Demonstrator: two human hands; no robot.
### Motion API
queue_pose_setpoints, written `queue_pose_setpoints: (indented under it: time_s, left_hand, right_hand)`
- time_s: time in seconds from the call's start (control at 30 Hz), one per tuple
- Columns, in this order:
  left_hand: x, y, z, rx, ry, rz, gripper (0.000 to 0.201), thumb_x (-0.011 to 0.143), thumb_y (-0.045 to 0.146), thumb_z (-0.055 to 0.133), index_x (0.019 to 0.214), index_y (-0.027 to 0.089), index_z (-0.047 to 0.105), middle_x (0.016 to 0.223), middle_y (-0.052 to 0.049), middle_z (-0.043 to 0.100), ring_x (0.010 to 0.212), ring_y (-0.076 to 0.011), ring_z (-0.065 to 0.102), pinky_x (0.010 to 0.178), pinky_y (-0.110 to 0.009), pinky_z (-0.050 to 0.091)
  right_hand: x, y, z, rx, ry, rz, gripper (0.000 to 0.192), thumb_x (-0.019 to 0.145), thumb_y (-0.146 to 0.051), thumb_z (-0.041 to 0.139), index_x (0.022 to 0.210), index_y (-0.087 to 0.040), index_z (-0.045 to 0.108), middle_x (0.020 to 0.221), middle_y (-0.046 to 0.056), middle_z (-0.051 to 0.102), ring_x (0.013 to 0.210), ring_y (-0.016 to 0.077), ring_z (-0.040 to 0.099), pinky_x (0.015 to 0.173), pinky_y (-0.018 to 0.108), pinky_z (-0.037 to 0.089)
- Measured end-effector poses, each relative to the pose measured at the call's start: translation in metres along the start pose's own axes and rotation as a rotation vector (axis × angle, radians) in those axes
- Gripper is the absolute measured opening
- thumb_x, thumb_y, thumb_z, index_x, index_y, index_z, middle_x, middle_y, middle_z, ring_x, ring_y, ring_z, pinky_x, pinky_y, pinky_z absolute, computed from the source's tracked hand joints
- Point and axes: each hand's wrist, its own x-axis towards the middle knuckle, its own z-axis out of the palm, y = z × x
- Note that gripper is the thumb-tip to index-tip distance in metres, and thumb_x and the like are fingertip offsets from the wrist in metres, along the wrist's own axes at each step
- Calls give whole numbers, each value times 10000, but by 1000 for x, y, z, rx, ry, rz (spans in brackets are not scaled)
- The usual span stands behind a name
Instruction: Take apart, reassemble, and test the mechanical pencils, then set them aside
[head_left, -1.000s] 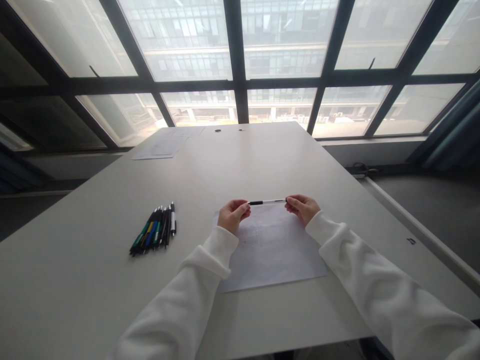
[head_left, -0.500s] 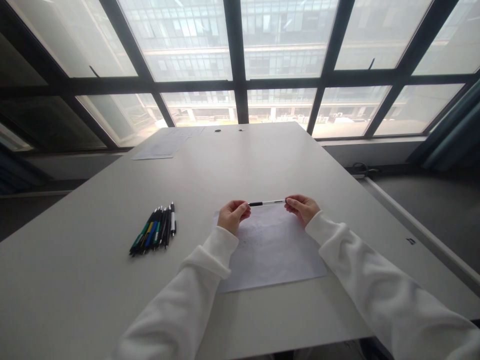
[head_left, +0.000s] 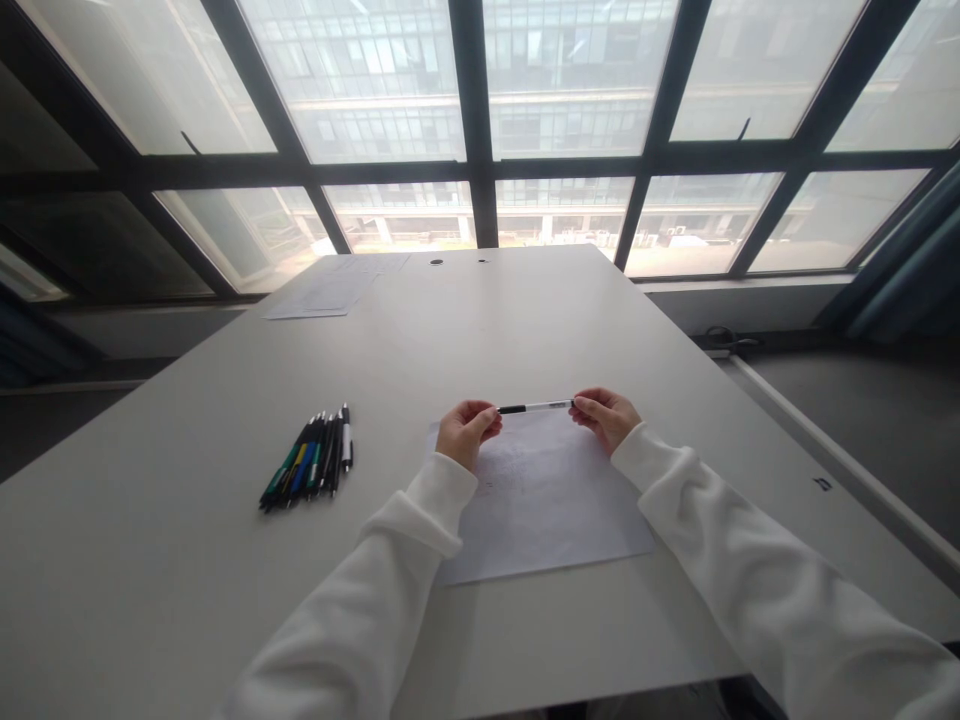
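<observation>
A pen [head_left: 536, 406] with a clear barrel and a black grip is held level between my two hands. My left hand [head_left: 466, 432] pinches its black-grip end. At the other end, the fingertips of my right hand [head_left: 607, 418] close on the pen. Below the hands a sheet of paper [head_left: 559, 510] lies on the table, with faint marks on its left part that I cannot read. To the left lies a bundle of several pens [head_left: 309, 462], mostly black, with green, blue, yellow and white among them.
The white table [head_left: 187, 560] stretches away toward large windows. More paper sheets [head_left: 322, 290] lie at its far left. A small dark round piece [head_left: 436, 262] sits near the far edge, and a dark mark [head_left: 823, 484] is at the right side.
</observation>
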Motion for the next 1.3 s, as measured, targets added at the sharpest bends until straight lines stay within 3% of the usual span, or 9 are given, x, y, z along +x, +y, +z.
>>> queue_pose_setpoints:
  time_s: [0.27, 0.5, 1.3]
  left_hand:
    - [0, 1, 2, -17, -11, 21, 248, 544, 257, 726, 708, 126, 593, 582, -12, 611, 554, -114, 562, 590, -264, 460]
    - [-4, 3, 5, -9, 39, 31, 271, 509, 262, 738, 693, 126, 594, 577, -9, 598, 559, -117, 557, 611, -279, 462]
    - [-6, 6, 7, -12, 30, 17, 259, 506, 241, 725, 699, 125, 598, 579, -13, 600, 553, -115, 549, 606, -280, 460]
  right_hand:
    - [-1, -3, 3, 0, 17, 34, 345, 487, -381, 780, 710, -165, 632, 600, 37, 656, 543, 128, 582, 541, 263, 457]
    - [-2, -3, 4, -14, 29, 19, 333, 481, -380, 776, 693, -166, 634, 608, 37, 659, 551, 134, 584, 538, 266, 466]
    - [-1, 1, 2, -16, 17, -20, 280, 496, -331, 773, 695, -188, 639, 585, 8, 633, 561, 132, 576, 547, 268, 453]
